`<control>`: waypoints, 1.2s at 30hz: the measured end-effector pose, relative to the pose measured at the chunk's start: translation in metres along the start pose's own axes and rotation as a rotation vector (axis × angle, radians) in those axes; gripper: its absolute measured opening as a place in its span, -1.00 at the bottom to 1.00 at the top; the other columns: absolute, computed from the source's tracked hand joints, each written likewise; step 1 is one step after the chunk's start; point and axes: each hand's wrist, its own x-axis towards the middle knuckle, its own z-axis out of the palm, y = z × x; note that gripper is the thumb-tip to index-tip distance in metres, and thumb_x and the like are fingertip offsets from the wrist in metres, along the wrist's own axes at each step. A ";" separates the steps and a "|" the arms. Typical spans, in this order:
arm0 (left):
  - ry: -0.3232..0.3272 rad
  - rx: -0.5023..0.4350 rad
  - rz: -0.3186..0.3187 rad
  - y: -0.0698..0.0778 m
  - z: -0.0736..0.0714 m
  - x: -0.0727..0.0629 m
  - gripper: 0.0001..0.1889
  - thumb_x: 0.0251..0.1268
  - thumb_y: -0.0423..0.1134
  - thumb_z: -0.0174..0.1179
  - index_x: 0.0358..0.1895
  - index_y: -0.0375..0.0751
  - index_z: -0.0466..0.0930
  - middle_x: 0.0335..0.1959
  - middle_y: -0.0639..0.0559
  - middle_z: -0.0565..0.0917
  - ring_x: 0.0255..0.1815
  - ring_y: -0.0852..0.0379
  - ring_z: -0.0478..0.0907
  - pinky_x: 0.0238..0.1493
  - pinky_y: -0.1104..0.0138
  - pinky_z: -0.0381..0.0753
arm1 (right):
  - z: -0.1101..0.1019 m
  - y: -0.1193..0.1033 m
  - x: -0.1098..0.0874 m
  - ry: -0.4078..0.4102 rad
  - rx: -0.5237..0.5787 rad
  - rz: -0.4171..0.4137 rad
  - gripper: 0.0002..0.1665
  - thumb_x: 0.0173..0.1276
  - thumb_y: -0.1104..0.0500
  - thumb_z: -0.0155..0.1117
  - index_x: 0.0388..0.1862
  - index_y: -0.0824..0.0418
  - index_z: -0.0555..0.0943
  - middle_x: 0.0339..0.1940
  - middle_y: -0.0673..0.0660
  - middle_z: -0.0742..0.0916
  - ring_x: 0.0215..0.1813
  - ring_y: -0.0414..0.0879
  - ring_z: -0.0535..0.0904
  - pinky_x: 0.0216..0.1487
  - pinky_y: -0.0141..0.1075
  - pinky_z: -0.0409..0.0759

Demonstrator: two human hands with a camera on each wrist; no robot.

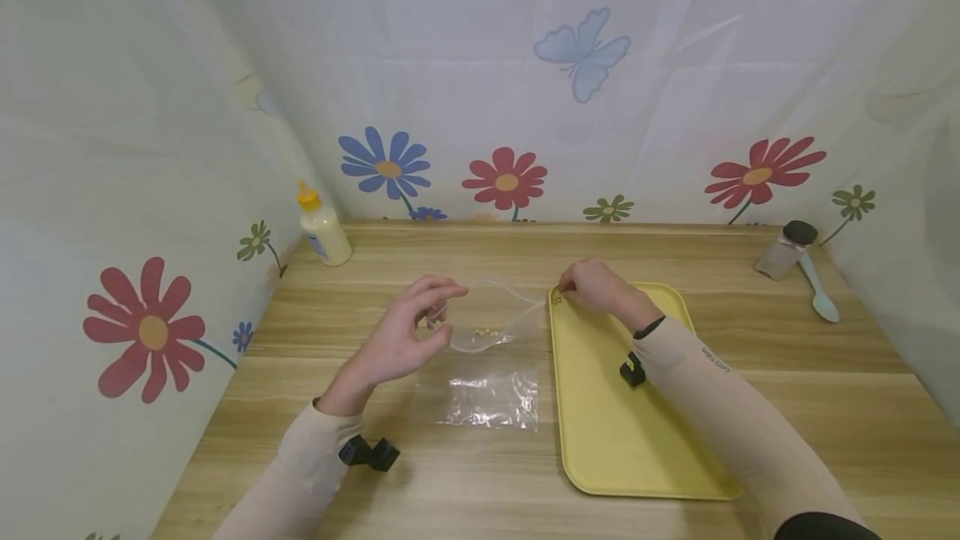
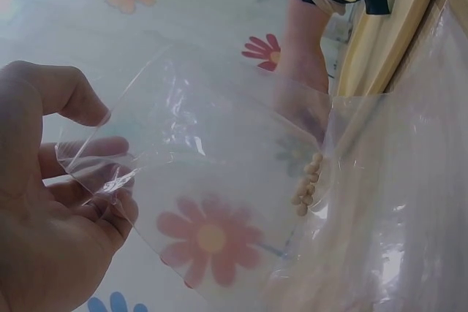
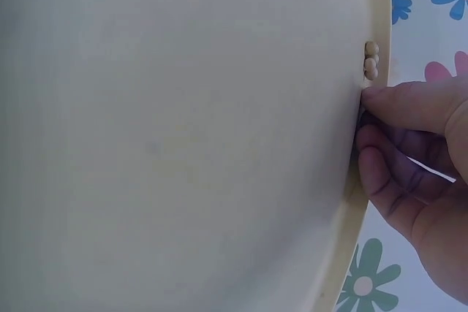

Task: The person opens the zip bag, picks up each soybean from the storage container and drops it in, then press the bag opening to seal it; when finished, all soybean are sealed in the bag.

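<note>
My left hand holds the mouth of a clear plastic zip bag, its fingers curled at the left edge. In the left wrist view, the thumb rests at the film's edge and the other fingers show through it. Inside the bag lies a small cluster of pale round beans. At the far left corner of a yellow tray, my right hand has its thumb and fingertips bunched against the raised rim. A few more beans sit by the rim right beside the thumb. What the right fingertips hold is hidden.
A glue bottle with a yellow cap stands at the back left. At the back right are a black-lidded jar and a pale blue spoon. White flowered sheeting walls in the wooden table at back and sides.
</note>
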 end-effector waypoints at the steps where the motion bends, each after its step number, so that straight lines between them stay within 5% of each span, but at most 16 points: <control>1: 0.000 0.000 0.001 0.000 0.000 0.000 -0.47 0.05 -0.44 0.19 0.21 -0.22 0.54 0.11 -0.03 0.52 -0.28 0.07 0.43 -0.27 0.37 0.46 | 0.000 0.000 0.000 -0.001 -0.002 0.002 -0.86 0.22 0.35 0.28 -0.32 0.23 0.76 -0.26 0.17 0.79 -0.21 0.03 0.71 -0.12 -0.13 0.66; 24: 0.000 0.004 0.002 0.000 0.000 -0.001 -0.47 0.06 -0.42 0.19 0.22 -0.22 0.53 0.13 -0.02 0.52 -0.28 0.14 0.42 -0.27 0.35 0.47 | -0.013 -0.011 -0.004 0.003 0.088 0.107 -0.84 0.27 0.27 0.26 -0.25 0.27 0.74 -0.26 0.14 0.78 -0.28 -0.09 0.64 -0.16 -0.16 0.64; 36: -0.001 0.000 -0.004 0.000 0.000 -0.001 -0.47 0.07 -0.43 0.18 0.21 -0.22 0.54 0.13 0.00 0.52 -0.28 0.15 0.41 -0.27 0.34 0.47 | -0.023 -0.025 -0.012 0.092 0.127 0.066 -0.87 0.27 0.26 0.32 -0.26 0.29 0.72 -0.37 0.10 0.74 -0.35 -0.14 0.59 -0.27 -0.23 0.61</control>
